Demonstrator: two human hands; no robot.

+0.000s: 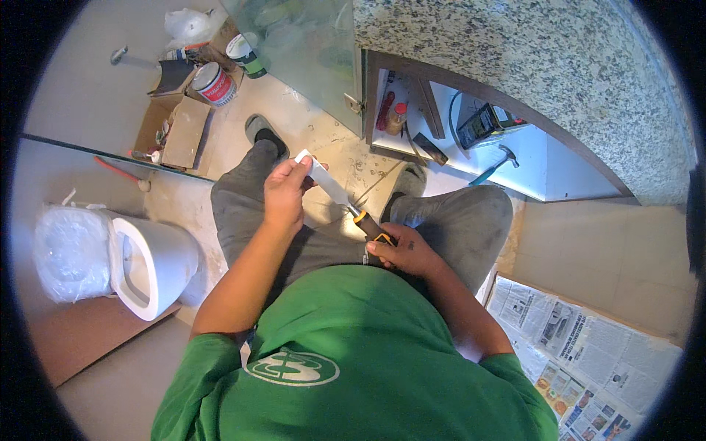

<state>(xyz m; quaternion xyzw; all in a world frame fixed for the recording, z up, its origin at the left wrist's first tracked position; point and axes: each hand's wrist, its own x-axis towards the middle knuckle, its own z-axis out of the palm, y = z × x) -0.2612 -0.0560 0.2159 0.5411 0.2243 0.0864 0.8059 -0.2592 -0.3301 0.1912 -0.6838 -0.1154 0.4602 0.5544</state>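
Observation:
My right hand [404, 251] is wrapped round the black-and-yellow handle of a scraper [373, 227], held in front of my belly. A short metal neck joins the handle to a long, pale flat blade, which slants up and left. At the far end of that blade, my left hand [288, 192] pinches it between thumb and fingers. Something white shows at the tip beside the left thumb; whether it is part of the blade or a separate piece, I cannot tell. Both hands are above my lap, between my spread knees.
To the left stands a white toilet [151, 266]. Beyond it are a cardboard box [185, 132] and a paint can [214, 84]. An open cabinet [515, 163] under a granite counter [507, 59] holds a hammer [494, 166] and bottles. Newspaper [588, 353] lies at right.

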